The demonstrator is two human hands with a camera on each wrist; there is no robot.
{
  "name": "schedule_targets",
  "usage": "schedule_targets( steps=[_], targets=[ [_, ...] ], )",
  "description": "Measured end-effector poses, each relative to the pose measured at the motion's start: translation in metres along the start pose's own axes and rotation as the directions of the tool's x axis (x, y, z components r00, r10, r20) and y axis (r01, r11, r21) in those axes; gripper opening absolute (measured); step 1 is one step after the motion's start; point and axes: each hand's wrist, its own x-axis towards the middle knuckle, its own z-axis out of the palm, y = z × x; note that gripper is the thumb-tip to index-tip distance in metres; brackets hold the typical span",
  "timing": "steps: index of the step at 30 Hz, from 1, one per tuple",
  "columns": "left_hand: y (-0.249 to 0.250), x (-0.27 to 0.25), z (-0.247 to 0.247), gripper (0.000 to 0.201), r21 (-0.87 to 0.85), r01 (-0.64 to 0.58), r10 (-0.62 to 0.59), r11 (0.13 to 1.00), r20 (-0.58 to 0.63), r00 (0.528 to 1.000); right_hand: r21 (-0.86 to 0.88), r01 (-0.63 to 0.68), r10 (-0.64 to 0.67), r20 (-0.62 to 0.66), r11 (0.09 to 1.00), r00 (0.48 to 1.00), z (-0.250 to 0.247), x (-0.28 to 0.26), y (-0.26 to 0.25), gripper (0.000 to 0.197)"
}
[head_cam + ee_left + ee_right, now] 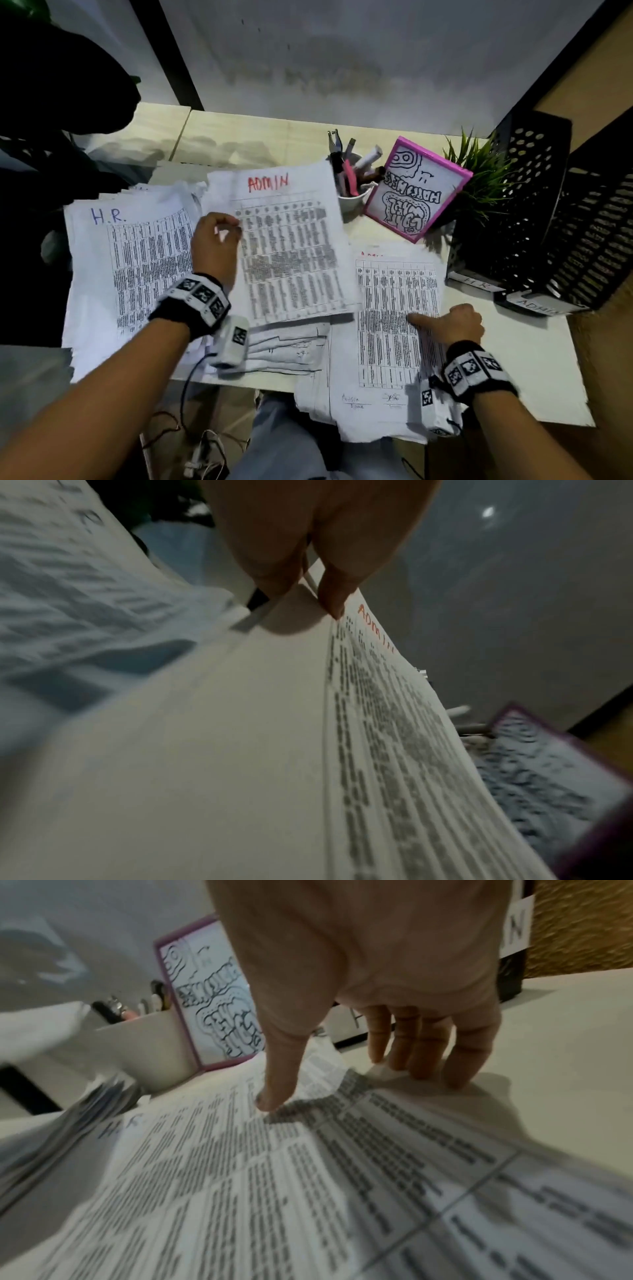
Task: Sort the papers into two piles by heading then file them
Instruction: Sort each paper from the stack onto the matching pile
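My left hand point(230, 229) pinches the left edge of a printed sheet headed ADMIN in red point(287, 246) and holds it raised over the desk; the left wrist view shows the left hand point(310, 599) with finger and thumb closed on that sheet point(377, 723). To its left lies a pile headed H.R. in blue point(130, 270). A third pile point(394, 342), with a faint red heading, lies at the front right. My right hand point(442, 325) has its thumb point(270, 1100) pressed on that pile's top sheet point(240, 1191) and its fingers point(424, 1058) curled at the sheet's right edge, which buckles up between them.
Two black perforated file trays stand at the right, labelled H.R. point(476, 283) and ADMIN point(537, 305). Behind the papers stand a white cup of pens point(354, 192), a pink-framed drawing point(416, 188) and a green plant point(479, 178). More loose sheets point(291, 346) lie under the raised one.
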Motion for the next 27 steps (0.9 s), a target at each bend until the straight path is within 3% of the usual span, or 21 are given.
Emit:
schedule_targets(
  steps=[2, 5, 9, 13, 16, 20, 22, 24, 26, 27],
  targets=[
    [-0.018, 0.011, -0.012, 0.018, 0.103, 0.047, -0.048, 0.994, 0.006, 0.999, -0.054, -0.045, 0.045, -0.001, 0.998, 0.999, 0.004, -0.005, -0.010, 0.099],
    [-0.033, 0.023, -0.024, 0.037, 0.255, 0.043, -0.084, 0.966, 0.154, 0.984, -0.074, -0.078, 0.079, 0.020, 0.994, 0.997, 0.006, -0.008, -0.021, 0.083],
    [-0.044, 0.027, -0.028, 0.063, 0.368, 0.022, -0.148, 0.930, 0.320, 0.936, 0.046, -0.069, 0.067, 0.030, 0.997, 0.997, 0.011, -0.010, -0.030, 0.066],
    [-0.054, 0.020, -0.021, 0.069, 0.422, 0.000, -0.161, 0.906, 0.346, 0.924, 0.171, 0.011, -0.005, -0.036, 0.985, 0.999, 0.019, -0.015, -0.029, 0.052],
    [-0.056, 0.014, -0.016, 0.067, 0.408, 0.007, -0.157, 0.913, 0.337, 0.928, 0.235, 0.134, -0.100, -0.153, 0.963, 0.983, 0.015, -0.017, -0.021, 0.036],
    [-0.051, 0.010, -0.014, 0.063, 0.409, 0.012, -0.170, 0.912, 0.351, 0.921, 0.457, 0.331, -0.229, -0.266, 0.825, 0.937, -0.004, -0.022, -0.011, 0.038],
    [-0.042, 0.004, -0.008, 0.057, 0.444, -0.036, -0.119, 0.895, 0.318, 0.941, 0.532, 0.389, -0.276, -0.282, 0.752, 0.919, -0.012, -0.019, -0.009, 0.040],
    [-0.027, -0.008, 0.003, 0.050, 0.453, -0.112, 0.021, 0.884, 0.200, 0.980, 0.561, 0.404, -0.299, -0.274, 0.722, 0.914, -0.016, -0.012, -0.008, 0.043],
    [-0.011, -0.022, 0.023, 0.043, 0.381, -0.217, 0.167, 0.899, 0.159, 0.973, 0.611, 0.385, -0.306, -0.236, 0.692, 0.922, -0.020, -0.008, -0.008, 0.047],
    [-0.002, -0.030, 0.036, 0.038, 0.297, -0.240, 0.186, 0.924, 0.198, 0.962, 0.638, 0.371, -0.314, -0.207, 0.674, 0.927, -0.022, -0.007, -0.009, 0.048]
  ],
)
